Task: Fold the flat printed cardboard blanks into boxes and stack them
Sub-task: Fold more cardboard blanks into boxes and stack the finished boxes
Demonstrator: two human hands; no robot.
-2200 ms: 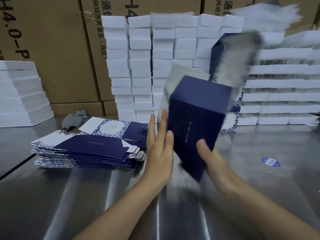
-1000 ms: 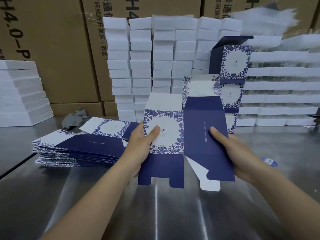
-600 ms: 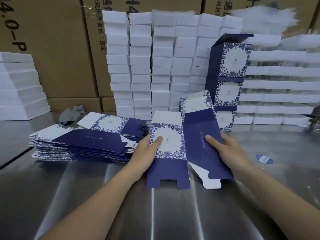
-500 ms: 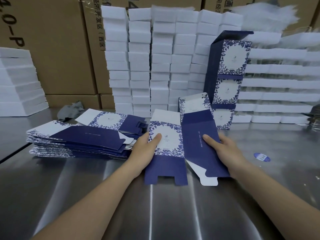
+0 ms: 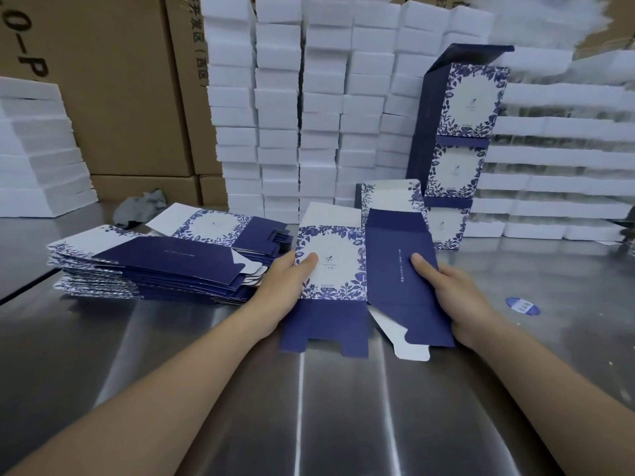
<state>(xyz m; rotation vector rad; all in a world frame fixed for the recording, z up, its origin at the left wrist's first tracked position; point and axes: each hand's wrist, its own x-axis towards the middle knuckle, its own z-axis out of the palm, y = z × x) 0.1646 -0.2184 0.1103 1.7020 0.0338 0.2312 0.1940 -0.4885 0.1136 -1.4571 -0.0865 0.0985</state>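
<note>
A blue-and-white printed cardboard blank stands half opened on the steel table, its bottom flaps hanging down. My left hand grips its left edge, thumb on the floral white panel. My right hand grips the plain navy panel on the right, thumb on its face. A pile of flat blanks lies to the left. Three folded boxes are stacked upright behind the blank, to the right.
Tall columns of white foam blocks line the back, with flat white trays at the right and more white slabs at the left. Brown cartons stand behind. A grey rag and a blue round sticker lie on the table.
A finished box that both hands held 2.2 s ago now tops the stack. Since then a fresh blank was taken up and is being spread open; it has barely moved in the last half second.
</note>
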